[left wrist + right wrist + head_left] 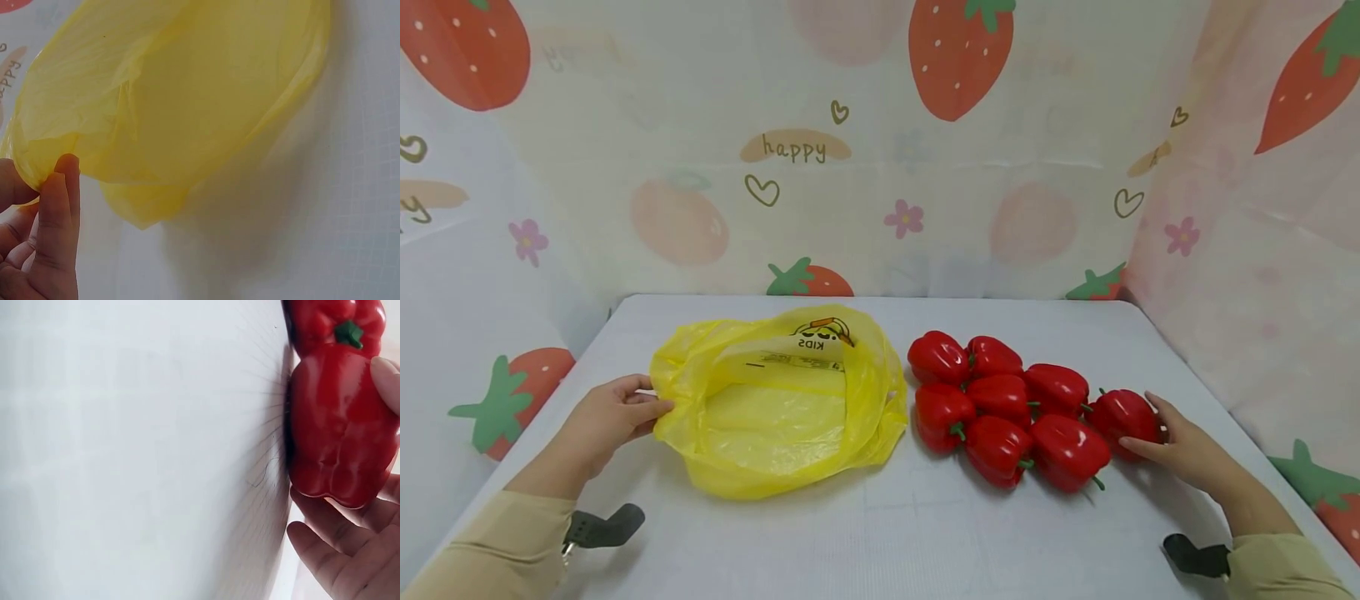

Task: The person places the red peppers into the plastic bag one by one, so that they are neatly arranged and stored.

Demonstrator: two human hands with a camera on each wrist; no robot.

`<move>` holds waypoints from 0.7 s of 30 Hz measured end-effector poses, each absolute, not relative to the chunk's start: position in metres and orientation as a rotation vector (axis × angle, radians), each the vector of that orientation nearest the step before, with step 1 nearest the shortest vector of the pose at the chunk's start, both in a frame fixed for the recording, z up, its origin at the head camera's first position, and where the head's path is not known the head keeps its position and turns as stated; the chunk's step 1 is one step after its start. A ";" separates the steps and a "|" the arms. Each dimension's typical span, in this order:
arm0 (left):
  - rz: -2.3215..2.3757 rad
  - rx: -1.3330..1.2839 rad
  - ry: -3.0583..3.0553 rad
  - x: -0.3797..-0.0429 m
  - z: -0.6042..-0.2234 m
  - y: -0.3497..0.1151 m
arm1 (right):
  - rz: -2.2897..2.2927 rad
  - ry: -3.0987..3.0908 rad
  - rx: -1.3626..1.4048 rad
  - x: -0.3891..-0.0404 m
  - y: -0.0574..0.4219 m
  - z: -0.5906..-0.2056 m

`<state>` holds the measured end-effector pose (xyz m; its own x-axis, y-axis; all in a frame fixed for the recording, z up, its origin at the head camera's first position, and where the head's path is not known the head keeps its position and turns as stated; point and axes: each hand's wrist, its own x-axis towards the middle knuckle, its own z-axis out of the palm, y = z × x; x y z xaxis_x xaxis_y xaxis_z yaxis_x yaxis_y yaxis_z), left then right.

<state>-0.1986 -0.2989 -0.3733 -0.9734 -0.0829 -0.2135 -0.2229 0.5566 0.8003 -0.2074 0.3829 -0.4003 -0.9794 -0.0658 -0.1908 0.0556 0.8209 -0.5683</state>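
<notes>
My left hand (617, 414) pinches the left rim of a yellow plastic bag (775, 479) between thumb and fingers. The bag lies with its wide mouth facing me, dark print showing on its far inner wall. In the left wrist view the fingertips (67, 164) sit right at the bag's edge. On the right, my right hand (1187, 446) holds the rightmost red bell pepper (1123, 421), thumb on its near side and fingers around its far side and end. In the right wrist view this bell pepper (340, 425) rests low against the table beside another one.
Several more red bell peppers (1000, 398) with green stems lie clustered between the bag and my right hand. All stand on a white table (880, 542). A printed cloth (880, 217) with strawberries and hearts surrounds its back and sides.
</notes>
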 end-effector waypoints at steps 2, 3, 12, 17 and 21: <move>1.396 -0.249 2.633 -0.198 -0.373 -0.299 | -0.875 2.808 -0.005 -0.208 0.383 -0.400; 1.400 -0.245 2.631 -0.198 -0.373 -0.300 | -0.867 2.814 -0.002 -0.208 0.383 -0.400; 1.411 -0.215 2.638 -0.200 -0.375 -0.300 | -0.867 2.822 0.161 -0.206 0.384 -0.396; 1.404 -0.225 2.632 -0.200 -0.374 -0.299 | -0.922 2.812 0.196 -0.206 0.385 -0.397; 1.399 -0.242 2.627 -0.200 -0.373 -0.298 | -0.929 2.812 0.216 -0.206 0.386 -0.398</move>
<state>-0.1996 -0.2980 -0.3734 -0.9750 -0.0690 -0.2114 -0.2139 0.5506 0.8069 -0.2060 0.3859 -0.3975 -0.9747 0.0830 -0.2076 0.1903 0.7952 -0.5758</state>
